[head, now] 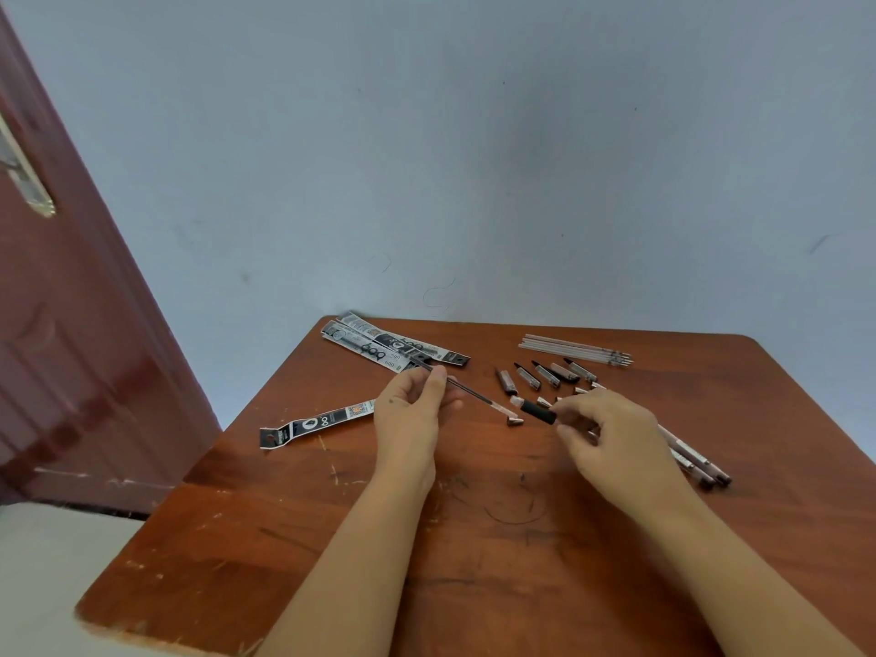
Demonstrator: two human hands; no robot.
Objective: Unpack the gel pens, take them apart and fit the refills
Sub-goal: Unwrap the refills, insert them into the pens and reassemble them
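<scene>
We've got the left hand [417, 410] pinching a dark refill [467, 391] near its back end, thumb and fingertips clamped on it, tip pointing right and slightly down toward the table [332, 561]. The right hand [611, 431] pinches a pen barrel by its black grip section [538, 412], fingers curled round it, open end facing the refill's tip. The two parts are close but apart, w/ a small gap between tip and barrel mouth. To do this step well, we'd judge: line the refill up w/ the barrel axis first, then slide it in straight; any angle and the thin tube will prob. bend or catch at the mouth. Keep the left pinch light and fairly far back, so the refill can self-centre. Both forearms come up from the near edge of the table, wrists lifted off the surface, hands meeting about mid-table. Beyond them lie pen caps and tips [545, 374] in a loose row, a bundle of pale refills [573, 349] near the far edge, empty packets [393, 346] far left, one more packet [317, 424] near the left hand, and other barrels [697, 462] partly hidden behind the right hand.
</scene>
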